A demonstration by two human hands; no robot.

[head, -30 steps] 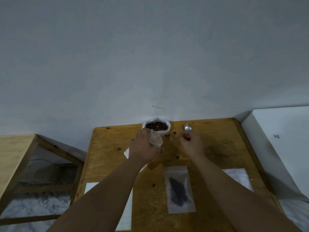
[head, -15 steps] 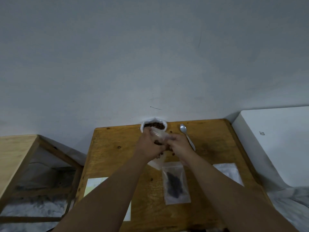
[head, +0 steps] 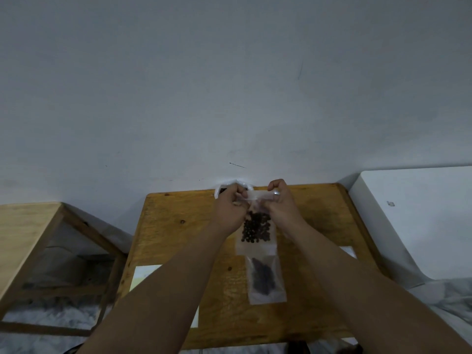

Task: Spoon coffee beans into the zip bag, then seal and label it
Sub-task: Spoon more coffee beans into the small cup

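Both hands pinch the zip bag's top strip: left hand (head: 231, 208) at 9 o'clock, right hand (head: 282, 204) at 3. The zip bag (head: 256, 241) (coffee beans (head: 256, 227) inside) hangs above the wooden table (head: 178, 226).

A worn wooden table (head: 178, 226) stands against a plain grey-white wall (head: 229, 85); the wall bears a short dark streak (head: 237, 165) just above the table's far edge. To the left, apart from it, stands a paler second wooden table (head: 23, 226) over a mottled grey floor (head: 51, 315); at the right a white box-like block (head: 421, 213) sits just beside the first table.
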